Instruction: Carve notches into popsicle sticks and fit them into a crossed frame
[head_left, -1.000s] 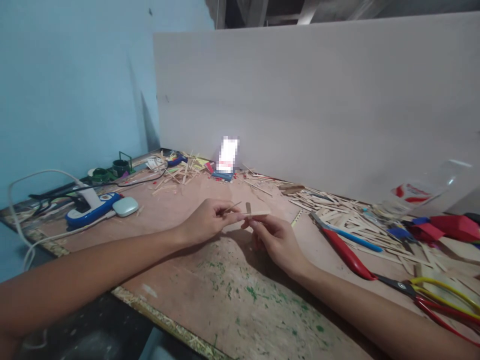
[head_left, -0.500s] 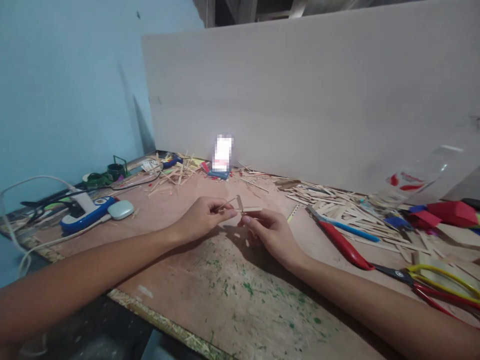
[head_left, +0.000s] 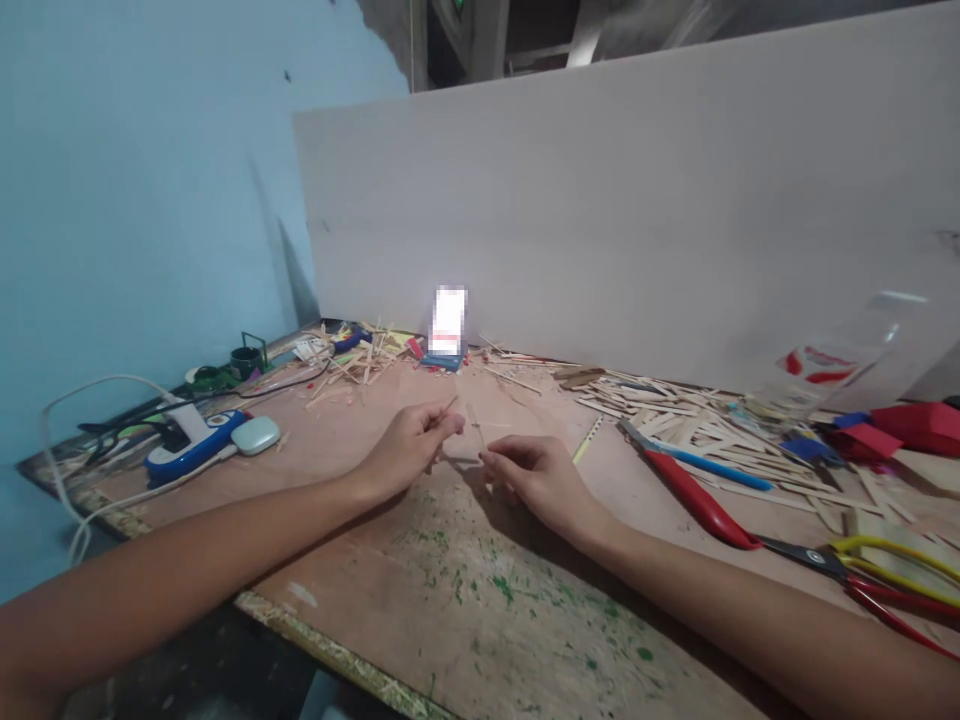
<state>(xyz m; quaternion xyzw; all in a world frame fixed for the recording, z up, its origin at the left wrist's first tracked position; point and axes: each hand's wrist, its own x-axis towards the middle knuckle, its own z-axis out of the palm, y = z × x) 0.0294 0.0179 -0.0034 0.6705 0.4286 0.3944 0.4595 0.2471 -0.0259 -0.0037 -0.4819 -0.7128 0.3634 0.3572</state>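
Note:
My left hand (head_left: 409, 445) pinches a thin wooden stick (head_left: 451, 404), whose tip pokes up past the thumb and forefinger. A little to its right, my right hand (head_left: 541, 478) is closed with its fingertips on the lower end of a small cross of thin wooden sticks (head_left: 475, 425), held upright and blurred. A narrow gap separates the two hands above the wooden table (head_left: 420, 580). The curled fingers of both hands are partly hidden behind the thumbs.
Loose wooden sticks (head_left: 697, 430) lie in a heap at right, beside a red-handled knife (head_left: 697, 500), a blue pen-like tool (head_left: 712, 467) and scissors (head_left: 817, 560). A lit phone (head_left: 450, 320) stands at the back. A blue power strip (head_left: 191, 455) with cables lies left.
My hands have drawn slightly apart. The left hand's stick is now separate from the sticks in my right hand, which show as an upright cross. The view has shifted a little.

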